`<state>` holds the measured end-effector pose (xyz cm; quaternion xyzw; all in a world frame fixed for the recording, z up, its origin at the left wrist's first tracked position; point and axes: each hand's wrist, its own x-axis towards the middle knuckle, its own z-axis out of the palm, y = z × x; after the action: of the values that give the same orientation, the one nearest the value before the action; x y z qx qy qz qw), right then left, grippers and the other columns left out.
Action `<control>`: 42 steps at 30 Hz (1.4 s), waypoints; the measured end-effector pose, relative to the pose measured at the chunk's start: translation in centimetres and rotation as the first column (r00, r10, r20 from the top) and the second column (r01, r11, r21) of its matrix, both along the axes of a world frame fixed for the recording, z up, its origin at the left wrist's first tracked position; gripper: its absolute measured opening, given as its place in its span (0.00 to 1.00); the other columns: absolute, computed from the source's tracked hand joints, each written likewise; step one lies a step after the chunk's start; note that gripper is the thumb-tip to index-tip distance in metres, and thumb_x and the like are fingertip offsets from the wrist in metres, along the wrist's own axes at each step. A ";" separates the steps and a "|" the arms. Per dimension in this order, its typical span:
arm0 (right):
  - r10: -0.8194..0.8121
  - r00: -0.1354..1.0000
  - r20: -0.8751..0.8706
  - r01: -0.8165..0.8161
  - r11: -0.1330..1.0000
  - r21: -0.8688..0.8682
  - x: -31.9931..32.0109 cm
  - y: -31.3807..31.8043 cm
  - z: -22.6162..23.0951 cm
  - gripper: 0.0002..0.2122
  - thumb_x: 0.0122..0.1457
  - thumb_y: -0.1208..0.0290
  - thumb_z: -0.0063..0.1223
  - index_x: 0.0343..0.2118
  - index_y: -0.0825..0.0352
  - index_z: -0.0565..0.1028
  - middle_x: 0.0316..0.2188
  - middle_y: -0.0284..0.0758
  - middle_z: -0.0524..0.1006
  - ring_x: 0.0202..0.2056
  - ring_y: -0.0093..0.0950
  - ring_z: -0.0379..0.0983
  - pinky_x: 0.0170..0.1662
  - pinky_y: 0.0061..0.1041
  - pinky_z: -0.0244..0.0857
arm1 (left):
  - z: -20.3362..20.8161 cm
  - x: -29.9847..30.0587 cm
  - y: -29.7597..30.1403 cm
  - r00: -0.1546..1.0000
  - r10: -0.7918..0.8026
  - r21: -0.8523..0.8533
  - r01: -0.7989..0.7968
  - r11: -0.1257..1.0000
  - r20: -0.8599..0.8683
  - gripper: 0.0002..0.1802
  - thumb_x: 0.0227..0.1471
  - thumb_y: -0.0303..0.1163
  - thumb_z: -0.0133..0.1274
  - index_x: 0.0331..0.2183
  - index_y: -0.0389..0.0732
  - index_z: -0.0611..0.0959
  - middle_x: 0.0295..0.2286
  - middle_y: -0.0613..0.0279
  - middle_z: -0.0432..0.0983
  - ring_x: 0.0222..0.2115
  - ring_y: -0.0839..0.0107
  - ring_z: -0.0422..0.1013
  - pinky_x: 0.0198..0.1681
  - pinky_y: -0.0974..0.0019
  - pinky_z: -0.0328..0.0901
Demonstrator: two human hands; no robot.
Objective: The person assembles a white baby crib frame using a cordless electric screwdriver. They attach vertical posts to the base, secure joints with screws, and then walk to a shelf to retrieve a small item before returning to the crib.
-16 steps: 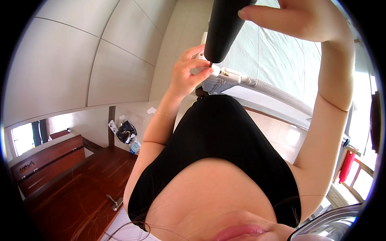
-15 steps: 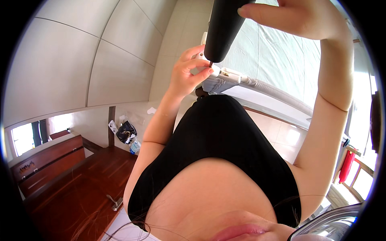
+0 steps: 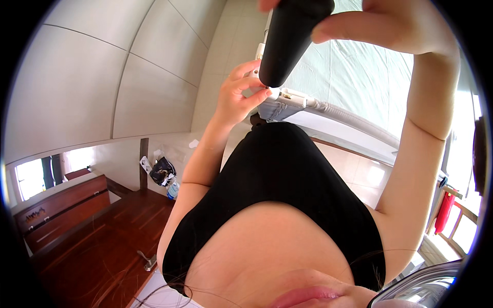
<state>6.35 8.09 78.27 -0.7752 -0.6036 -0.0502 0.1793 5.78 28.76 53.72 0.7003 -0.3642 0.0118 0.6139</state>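
"Two hands show in the head view. What does the right one do?"

"The right hand (image 3: 398,25) is closed around a black tapered tool (image 3: 290,43), thumb on its near side and a fingertip across on the other. Part of that hand runs past the upper edge."

"Where is the tool, exactly?"

"At upper centre, tilted, its narrow end down at the left hand (image 3: 237,95), right by a white fitting (image 3: 294,96) on a frame corner."

"And the left hand's state?"

"Fingers bent, thumb and forefinger almost meeting at the tool's tip. Whether they pinch something there, I cannot tell; the spot is too small."

"What lies around them?"

"A grey padded rail (image 3: 349,115) runs rightward from the fitting, with a pale sheet (image 3: 354,77) beyond it. Large light panels (image 3: 77,77) stand on the left, a dark brown wooden surface (image 3: 97,236) below those, and a red item (image 3: 444,213) hangs far right."
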 end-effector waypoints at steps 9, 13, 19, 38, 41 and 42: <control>-0.661 0.749 -0.030 0.596 0.693 -0.406 -2.7 4.7 3.9 0.23 0.45 0.50 0.53 0.10 0.69 0.66 0.05 0.35 0.62 0.09 0.26 0.60 0.13 0.23 0.52 | 2.3 1.2 0.4 0.994 -0.054 -0.160 0.068 0.985 0.093 0.30 0.33 0.26 0.62 0.43 0.38 0.70 0.43 0.57 0.66 0.41 0.69 0.66 0.42 0.66 0.62; -0.762 0.445 0.471 0.895 0.362 -0.260 -4.1 6.8 2.6 0.26 0.46 0.48 0.51 0.07 0.68 0.64 0.03 0.35 0.58 0.08 0.28 0.59 0.13 0.24 0.52 | 6.0 -0.2 -1.5 0.975 -0.203 -0.408 0.221 0.886 0.089 0.32 0.33 0.27 0.63 0.43 0.35 0.68 0.40 0.57 0.69 0.40 0.71 0.67 0.43 0.67 0.62; -0.512 0.705 0.491 0.620 0.781 -0.077 -4.0 3.2 0.8 0.13 0.46 0.60 0.53 0.26 0.65 0.72 0.25 0.35 0.71 0.21 0.28 0.68 0.23 0.23 0.61 | 6.1 1.1 -1.0 0.990 -0.127 -0.180 0.114 0.977 -0.059 0.30 0.37 0.27 0.60 0.44 0.33 0.68 0.32 0.62 0.72 0.34 0.75 0.69 0.39 0.70 0.64; -0.265 0.956 0.125 0.276 0.958 -0.083 -3.1 2.3 1.6 0.12 0.49 0.61 0.50 0.30 0.66 0.70 0.25 0.34 0.69 0.26 0.29 0.67 0.28 0.26 0.61 | 7.0 1.4 -0.2 0.902 -0.339 -0.372 0.229 0.900 -0.267 0.34 0.32 0.27 0.63 0.44 0.33 0.67 0.32 0.62 0.70 0.33 0.75 0.68 0.37 0.70 0.63; -0.455 0.857 0.244 0.511 0.813 -0.280 -4.3 4.4 2.3 0.15 0.49 0.59 0.49 0.28 0.68 0.70 0.20 0.34 0.68 0.23 0.29 0.66 0.25 0.25 0.60 | 7.4 1.0 -0.3 0.976 -0.216 -0.314 0.217 0.924 0.038 0.34 0.31 0.27 0.63 0.43 0.33 0.67 0.32 0.61 0.70 0.33 0.74 0.69 0.38 0.69 0.64; -0.472 0.846 0.247 0.529 0.802 -0.279 -4.3 4.8 3.5 0.15 0.49 0.59 0.49 0.28 0.68 0.70 0.20 0.34 0.68 0.23 0.29 0.66 0.25 0.25 0.60 | 7.6 0.7 -0.5 0.989 -0.137 -0.217 0.145 0.965 0.051 0.34 0.31 0.27 0.63 0.43 0.34 0.67 0.32 0.61 0.70 0.33 0.74 0.69 0.39 0.69 0.63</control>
<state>2.09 12.84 81.80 -0.9191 -0.3891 -0.0559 -0.0262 6.48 28.23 61.32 0.6001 -0.4206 0.0207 0.6802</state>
